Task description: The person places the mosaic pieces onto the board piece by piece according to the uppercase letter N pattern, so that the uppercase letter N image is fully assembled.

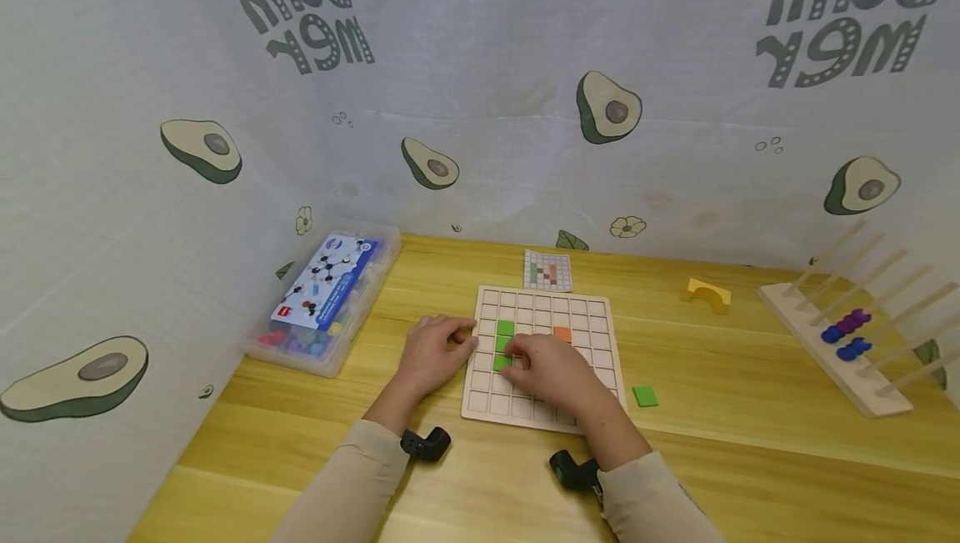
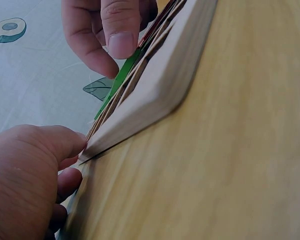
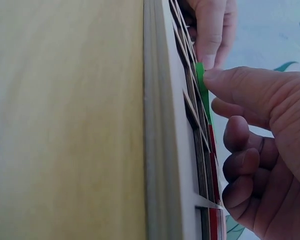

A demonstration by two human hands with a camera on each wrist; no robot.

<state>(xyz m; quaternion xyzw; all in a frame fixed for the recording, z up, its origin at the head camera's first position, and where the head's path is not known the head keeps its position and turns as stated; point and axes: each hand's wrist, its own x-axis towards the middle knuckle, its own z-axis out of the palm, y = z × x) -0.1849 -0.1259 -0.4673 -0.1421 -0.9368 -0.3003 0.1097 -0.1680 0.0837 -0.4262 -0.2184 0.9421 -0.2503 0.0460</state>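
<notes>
A wooden grid board point(image 1: 480, 403) lies flat on the table, with a column of green square tiles point(image 1: 506, 328) in its left part. An orange tile point(image 1: 562, 334) sits farther right. My right hand point(image 1: 555, 369) reaches over the board, thumb and index finger pinching the lowest green tile point(image 3: 202, 85) at its cell. In the right wrist view red tiles point(image 3: 213, 165) show beneath this hand, which hides them from the head view. My left hand point(image 1: 431, 355) rests by the board's left edge, its fingertips touching the rim.
A loose green tile point(image 1: 645, 396) lies right of the board. Behind it is a printed pattern card point(image 1: 547, 270). At left stands a clear plastic case point(image 1: 322, 297); at right are a yellow arch block point(image 1: 707, 294) and a pegged wooden rack point(image 1: 836, 351) with blue and purple pieces.
</notes>
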